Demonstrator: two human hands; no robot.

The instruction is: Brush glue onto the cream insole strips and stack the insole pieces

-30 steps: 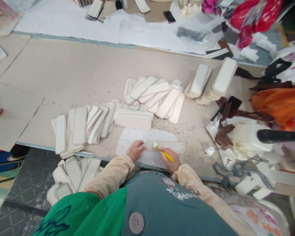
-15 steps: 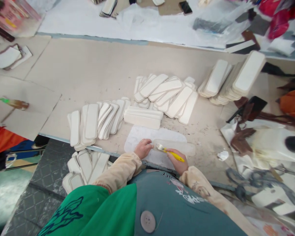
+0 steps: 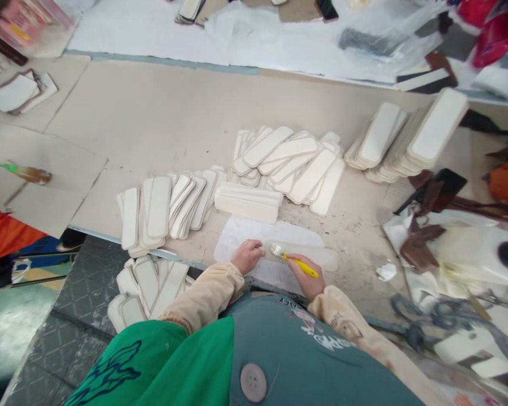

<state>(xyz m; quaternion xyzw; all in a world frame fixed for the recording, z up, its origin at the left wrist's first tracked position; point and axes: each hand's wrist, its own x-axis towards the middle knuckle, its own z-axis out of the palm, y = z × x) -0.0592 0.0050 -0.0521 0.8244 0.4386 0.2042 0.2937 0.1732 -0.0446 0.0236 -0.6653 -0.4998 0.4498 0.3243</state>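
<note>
My right hand (image 3: pixel 306 278) is wrapped round the yellow handle of a brush (image 3: pixel 301 265). White-coated bristles rest on a long, pale strip with rounded ends (image 3: pixel 317 255), near its left end. My left hand (image 3: pixel 248 256) has its fingers curled together at that same end, seeming to hold the strip down. Underneath lies a white sheet (image 3: pixel 232 234) at the table's near edge. Just beyond the sheet is a short row of similar strips (image 3: pixel 248 202) standing on edge.
Overlapping strips lie in a heap (image 3: pixel 294 163) beyond and in a fan (image 3: pixel 156 208) to the left. More strips (image 3: pixel 146 293) sit lower left. Tall stacks (image 3: pixel 406 138) stand at right, near a white plastic container (image 3: pixel 485 251). A screwdriver-like tool (image 3: pixel 31 173) lies far left.
The brush head has shifted very slightly on the strip, toward the far side. My left hand stays at the strip's end. The view has moved a little.
</note>
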